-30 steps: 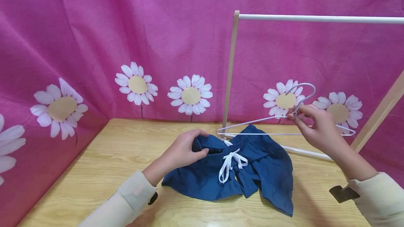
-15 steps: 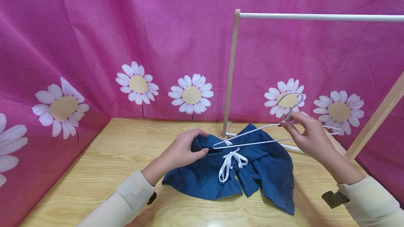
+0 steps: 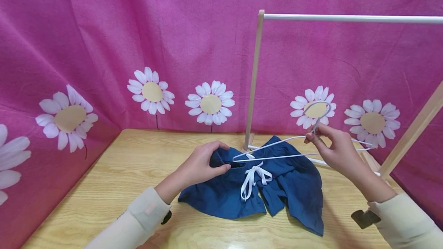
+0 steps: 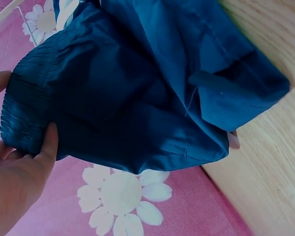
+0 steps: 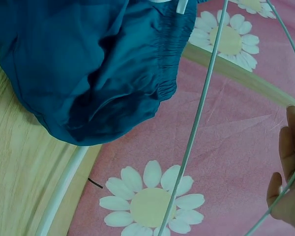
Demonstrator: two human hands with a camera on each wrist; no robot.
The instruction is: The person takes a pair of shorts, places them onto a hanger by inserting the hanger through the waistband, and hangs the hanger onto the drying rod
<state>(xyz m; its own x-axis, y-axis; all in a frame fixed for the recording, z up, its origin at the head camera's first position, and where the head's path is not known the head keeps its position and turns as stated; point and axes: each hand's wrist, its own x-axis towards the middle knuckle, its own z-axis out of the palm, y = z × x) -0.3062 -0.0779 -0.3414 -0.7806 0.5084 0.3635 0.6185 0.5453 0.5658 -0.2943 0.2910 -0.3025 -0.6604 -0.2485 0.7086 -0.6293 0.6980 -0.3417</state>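
Head view: the left hand grips the shorts between its fingers, the right hand pinches the hanger; left wrist view: loosened fingers could drop the waistband; right wrist view: a tilted hanger could snag its edge.

You face a pink daisy-print cloth behind the tabletop; a white-railed wooden rack stands on the tabletop.

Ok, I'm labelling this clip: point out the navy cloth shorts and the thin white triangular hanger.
Navy cloth shorts (image 3: 282, 178), head view: on the front fabric.
Thin white triangular hanger (image 3: 287, 156), head view: on its lower bar.
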